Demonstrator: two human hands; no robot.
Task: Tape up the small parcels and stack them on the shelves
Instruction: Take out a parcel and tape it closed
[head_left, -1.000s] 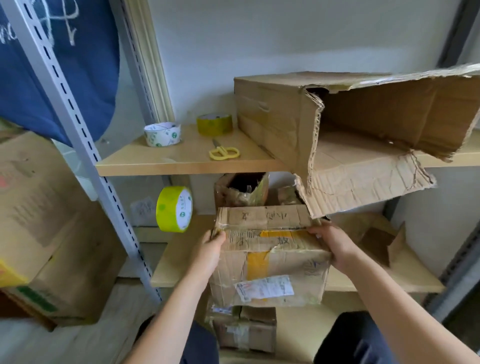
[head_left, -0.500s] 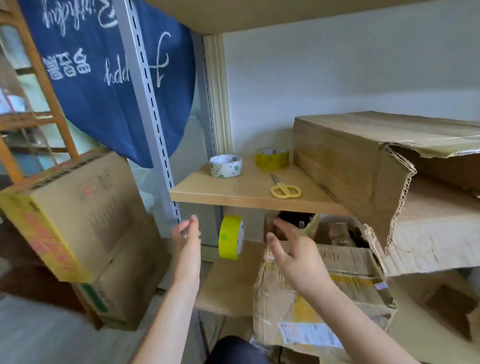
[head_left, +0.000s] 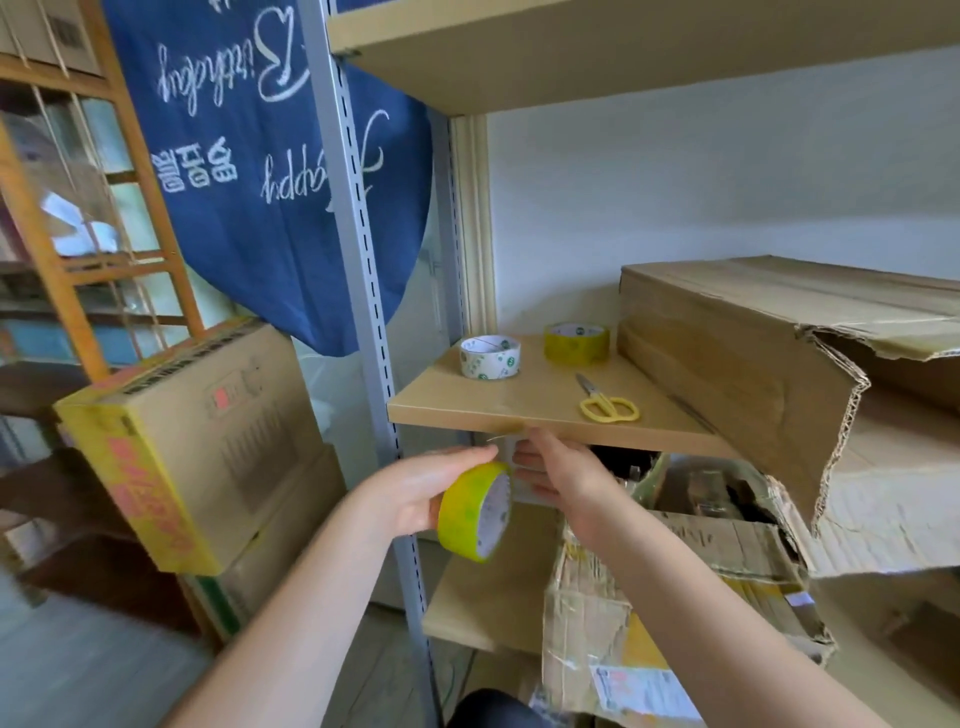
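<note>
My left hand (head_left: 421, 493) grips a yellow tape roll (head_left: 475, 512) in front of the shelf's edge. My right hand (head_left: 561, 473) is just right of it, fingertips at the roll's rim; whether they pinch the tape's loose end is unclear. Below my right forearm a small, worn cardboard parcel (head_left: 649, 603) with yellow tape and a white label stands on the lower shelf (head_left: 483, 597). Neither hand touches it.
The middle shelf (head_left: 519, 410) carries a white tape roll (head_left: 490, 357), another yellow roll (head_left: 575, 343), yellow scissors (head_left: 608, 405) and a large torn box (head_left: 753, 364). A grey metal upright (head_left: 363, 260) stands left, with a blue cloth (head_left: 270, 182) and stacked boxes (head_left: 197, 441) beyond.
Both hands let go of the parcel, which now rests on the lower shelf. My left hand took the yellow roll, and my right hand came up to it. The view swung left and up.
</note>
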